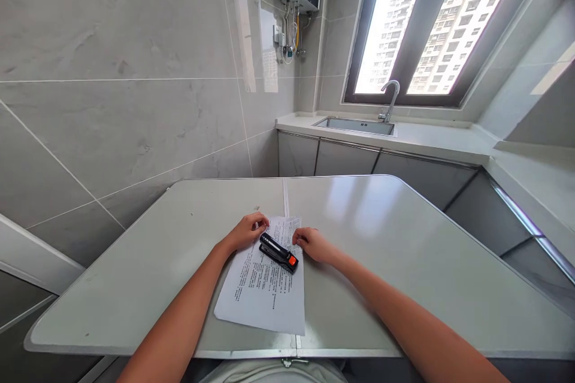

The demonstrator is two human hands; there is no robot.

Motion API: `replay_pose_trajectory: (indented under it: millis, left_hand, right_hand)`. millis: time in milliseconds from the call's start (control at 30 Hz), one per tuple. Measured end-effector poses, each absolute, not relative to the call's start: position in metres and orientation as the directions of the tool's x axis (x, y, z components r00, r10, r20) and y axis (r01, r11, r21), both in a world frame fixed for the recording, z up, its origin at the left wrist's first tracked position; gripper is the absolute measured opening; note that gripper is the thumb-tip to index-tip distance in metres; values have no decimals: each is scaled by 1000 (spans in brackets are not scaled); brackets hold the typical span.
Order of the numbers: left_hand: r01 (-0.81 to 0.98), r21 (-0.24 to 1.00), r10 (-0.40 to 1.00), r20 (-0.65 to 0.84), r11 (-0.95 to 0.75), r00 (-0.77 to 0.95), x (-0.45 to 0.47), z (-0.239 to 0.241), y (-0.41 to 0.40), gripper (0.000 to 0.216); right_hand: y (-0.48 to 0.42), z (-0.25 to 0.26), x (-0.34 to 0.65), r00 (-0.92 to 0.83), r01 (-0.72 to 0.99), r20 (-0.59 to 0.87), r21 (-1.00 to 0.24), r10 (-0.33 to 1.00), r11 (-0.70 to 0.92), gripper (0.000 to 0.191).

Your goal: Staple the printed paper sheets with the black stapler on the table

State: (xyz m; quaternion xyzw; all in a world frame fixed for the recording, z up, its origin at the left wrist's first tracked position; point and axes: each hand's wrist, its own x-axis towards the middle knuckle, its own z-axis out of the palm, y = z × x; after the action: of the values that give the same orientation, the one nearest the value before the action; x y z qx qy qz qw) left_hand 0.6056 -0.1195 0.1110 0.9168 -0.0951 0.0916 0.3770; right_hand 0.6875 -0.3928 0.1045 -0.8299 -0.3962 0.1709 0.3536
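Left hand: at the paper's far left corner, fingers loosely curled; pinching the edge or just resting, can't tell.
Right hand: at the paper's right edge, fingers bent inward; grip on the edge can't be told either.
Stapler: black, orange patch on the near end, lies slantwise on the paper between the hands; neither hand is on it.
Paper: printed, flat across the bench seam, near edge toward the person; one sheet or several, unclear.
Bench: pale top, carries paper and stapler.
Step in hand: looks like a paused, hands-at-the-sides position around paper and stapler; no pressing or lifting visible.
Next-move needs: judged from the layout, picking up the stapler calls for a short inward reach and opened fingers; shifting the paper calls for a firm edge pinch, with the stapler's weight on top.
Background: sink and tap under the window.
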Motion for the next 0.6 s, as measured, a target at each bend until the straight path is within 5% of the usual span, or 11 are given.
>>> replay_pose_trajectory:
  millis: [467,600]
  left_hand:
    - [-321,658,-282,168,-681,944,598,112,-111,18]
    - [-309,669,-282,152,-676,947,597,111,-111,22]
  right_hand:
    - [-400,115,702,670,538,-35,-667,742,-516,8]
    - [-405,118,705,645,509,-97,-685,758,-521,18]
